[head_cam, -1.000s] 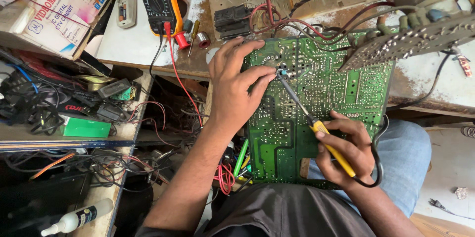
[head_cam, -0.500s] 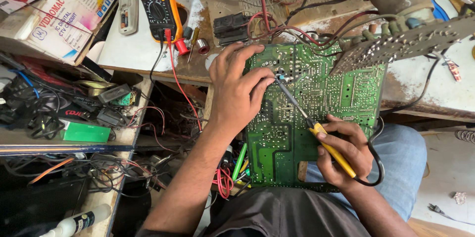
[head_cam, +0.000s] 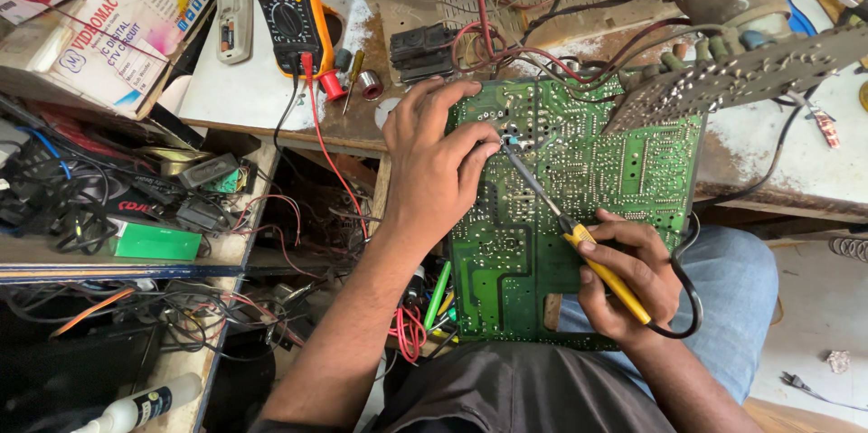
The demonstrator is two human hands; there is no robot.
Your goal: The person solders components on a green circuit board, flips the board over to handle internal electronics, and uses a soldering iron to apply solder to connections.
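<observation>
green circuit board (head_cam: 579, 216), yellow-handled soldering iron (head_cam: 579, 239)

A worn white table (head_cam: 235, 89) is carrying a multimeter (head_cam: 282, 4), a remote (head_cam: 233, 22) and a box (head_cam: 117, 22); the green board (head_cam: 579, 216) is leaning on its edge.

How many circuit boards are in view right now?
2. The green circuit board lies on the lap under both hands; a second board juts in tilted at upper right. More may be hidden among the clutter.
</observation>
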